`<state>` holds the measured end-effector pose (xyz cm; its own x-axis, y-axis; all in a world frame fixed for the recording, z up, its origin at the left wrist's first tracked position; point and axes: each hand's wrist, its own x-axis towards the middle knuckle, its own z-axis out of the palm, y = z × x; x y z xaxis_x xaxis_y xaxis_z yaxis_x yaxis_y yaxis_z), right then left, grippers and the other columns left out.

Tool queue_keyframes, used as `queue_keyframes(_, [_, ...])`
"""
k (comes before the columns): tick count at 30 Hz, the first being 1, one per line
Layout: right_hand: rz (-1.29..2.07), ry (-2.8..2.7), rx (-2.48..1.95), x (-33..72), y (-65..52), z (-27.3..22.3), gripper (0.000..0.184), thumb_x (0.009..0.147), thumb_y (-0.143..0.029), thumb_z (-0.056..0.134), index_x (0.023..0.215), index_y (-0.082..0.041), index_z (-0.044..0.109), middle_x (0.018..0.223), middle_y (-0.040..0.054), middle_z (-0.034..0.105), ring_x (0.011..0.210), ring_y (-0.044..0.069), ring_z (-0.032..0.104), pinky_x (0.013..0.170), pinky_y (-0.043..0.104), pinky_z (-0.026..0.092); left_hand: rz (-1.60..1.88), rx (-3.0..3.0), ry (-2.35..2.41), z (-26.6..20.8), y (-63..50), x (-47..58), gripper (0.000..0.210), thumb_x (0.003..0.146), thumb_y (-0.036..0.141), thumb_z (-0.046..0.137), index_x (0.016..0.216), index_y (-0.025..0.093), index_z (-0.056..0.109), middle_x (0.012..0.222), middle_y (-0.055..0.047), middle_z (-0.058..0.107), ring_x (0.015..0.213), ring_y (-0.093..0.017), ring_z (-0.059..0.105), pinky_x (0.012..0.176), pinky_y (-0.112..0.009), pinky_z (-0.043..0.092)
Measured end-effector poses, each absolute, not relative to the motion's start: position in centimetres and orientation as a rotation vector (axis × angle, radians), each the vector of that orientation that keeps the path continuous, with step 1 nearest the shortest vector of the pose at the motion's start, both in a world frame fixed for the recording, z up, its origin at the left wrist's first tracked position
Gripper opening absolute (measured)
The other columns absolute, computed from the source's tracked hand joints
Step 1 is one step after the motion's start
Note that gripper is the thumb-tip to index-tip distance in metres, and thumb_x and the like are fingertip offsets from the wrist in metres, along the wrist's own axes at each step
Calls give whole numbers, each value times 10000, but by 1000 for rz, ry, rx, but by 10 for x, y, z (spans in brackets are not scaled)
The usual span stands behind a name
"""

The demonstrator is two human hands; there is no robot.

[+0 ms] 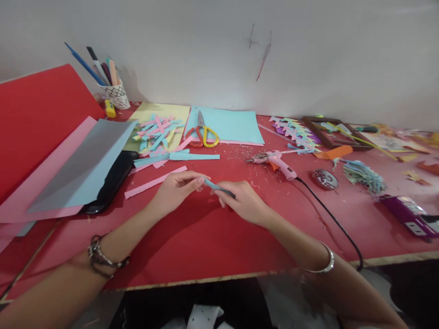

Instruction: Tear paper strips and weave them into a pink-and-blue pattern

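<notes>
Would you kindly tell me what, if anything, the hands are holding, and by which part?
A narrow blue strip: the left hand pinches its left end, and the right hand grips it towards the other end.

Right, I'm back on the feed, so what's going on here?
The person's left hand and right hand hold a narrow blue piece, apparently paper, between them, above the red tabletop. A loose pink strip lies near the left hand, and cut strips are heaped on a yellow sheet behind it. The scissors rest mostly on a blue sheet, unheld. The pink glue gun lies beyond the right hand.
</notes>
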<state>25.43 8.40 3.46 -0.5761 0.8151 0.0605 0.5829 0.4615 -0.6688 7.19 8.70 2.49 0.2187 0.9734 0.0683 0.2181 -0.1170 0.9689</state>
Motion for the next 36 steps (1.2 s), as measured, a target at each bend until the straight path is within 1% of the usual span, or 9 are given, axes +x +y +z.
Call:
queue_keyframes(3, [893,-2342,-1163,255,84,35,278,869,-228,392,620,-156,493,534,-50,496,491,46,452,556,158,319,1031,1571,1154,26,88,71,234,689,396,553,669,188,656,614,2,629,586,-116,537,593,-226,448])
queue_keyframes(9, [904,-2355,-1188,254,83,36,268,872,-256,382,668,-154,523,520,-50,480,485,55,443,544,168,314,1039,1631,1191,24,88,70,227,680,389,565,659,185,663,581,6,612,548,-109,504,550,-217,422])
queue_keyframes(12, [824,-2385,-1257,253,83,35,149,830,-264,447,853,-161,552,634,-27,535,538,76,457,532,181,301,1054,1647,1206,23,88,69,219,695,368,548,618,189,649,543,18,594,522,-105,494,542,-213,416])
queue_keyframes(14, [780,-2396,-1300,253,83,35,222,799,-256,480,999,-172,523,722,-9,562,587,92,475,541,186,307,1075,1642,1222,23,88,69,220,700,356,542,589,189,634,530,23,585,510,-102,486,533,-210,412])
queue_keyframes(16, [773,-2397,-1310,254,83,34,265,792,-236,471,1049,-176,503,746,-5,563,608,98,483,555,189,318,1091,1614,1245,24,88,69,221,702,349,539,583,185,626,522,27,573,499,-98,477,520,-207,407])
queue_keyframes(23, [738,-2398,-1294,258,85,35,259,810,-188,375,1023,-146,515,647,-24,493,517,78,417,517,187,292,1202,1433,1334,19,94,65,185,697,344,558,633,186,630,538,28,568,529,-100,487,549,-213,416])
queue_keyframes(27, [753,-2380,-1271,259,84,36,288,770,-145,404,1043,-141,496,602,-46,450,488,68,389,494,176,276,1256,1330,1371,16,99,62,182,696,320,561,581,183,596,534,27,545,527,-94,468,547,-213,399])
queue_keyframes(30, [765,-2396,-1249,260,84,36,292,752,-118,405,1027,-149,498,622,-44,451,510,68,397,505,173,285,1287,1283,1357,12,103,59,174,691,314,571,587,178,602,520,31,520,520,-90,457,539,-210,386])
queue_keyframes(36, [820,-2359,-1210,261,86,37,196,790,-144,394,918,-136,542,653,-22,480,538,71,399,526,182,305,1378,1133,1318,7,108,57,144,677,275,594,578,173,616,500,32,509,519,-80,463,557,-189,402])
